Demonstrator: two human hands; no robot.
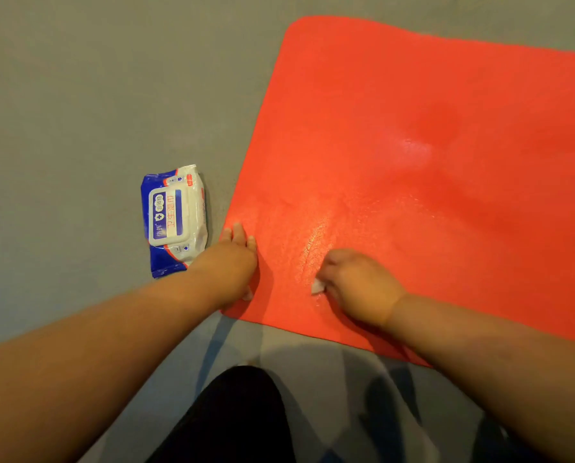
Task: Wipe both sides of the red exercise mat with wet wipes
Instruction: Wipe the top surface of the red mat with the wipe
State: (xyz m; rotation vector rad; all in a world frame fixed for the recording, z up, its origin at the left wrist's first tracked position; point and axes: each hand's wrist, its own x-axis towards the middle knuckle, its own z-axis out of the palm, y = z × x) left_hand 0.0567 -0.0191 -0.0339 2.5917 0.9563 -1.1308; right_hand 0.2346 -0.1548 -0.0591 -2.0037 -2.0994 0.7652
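Head view, left hand (236,259) pressing mat (429,168) edge; right hand (356,282) gripping wipe (317,287)

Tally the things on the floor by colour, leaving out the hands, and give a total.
Red: 1, the exercise mat
Blue and white: 1, the pack of wet wipes
White: 1, the wipe gripped in the right hand
Total: 3
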